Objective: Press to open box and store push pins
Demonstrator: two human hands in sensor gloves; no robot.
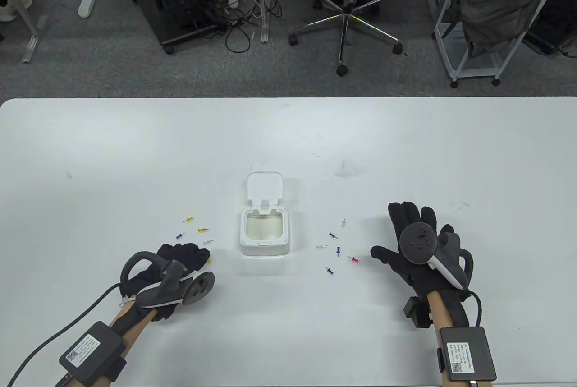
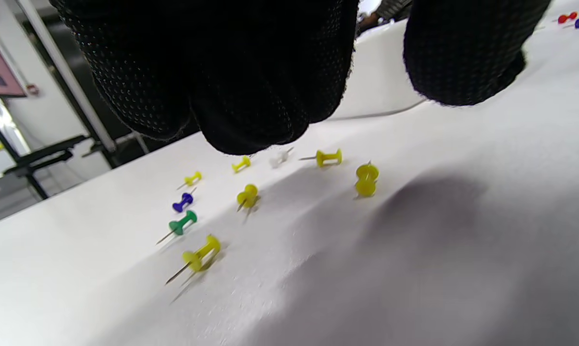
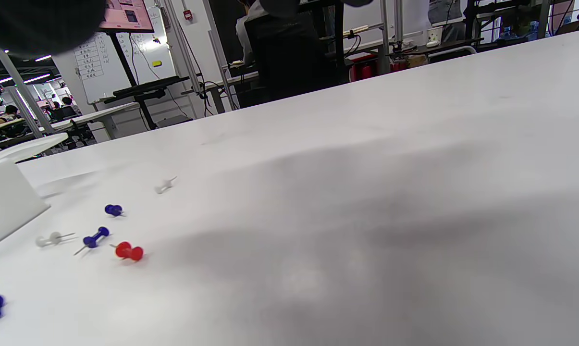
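A small white box stands at the table's middle with its lid flipped open to the far side. Several push pins lie to its left and several to its right, a red pin among them. My left hand hovers with curled fingers over the left pins. In the left wrist view the fingers and thumb hang apart above yellow pins, holding nothing. My right hand lies flat with spread fingers, right of the red pin.
The white table reaches well beyond the box on all sides. An office chair, a cart and desk legs stand on the floor past the far edge. The box's corner shows at the left of the right wrist view.
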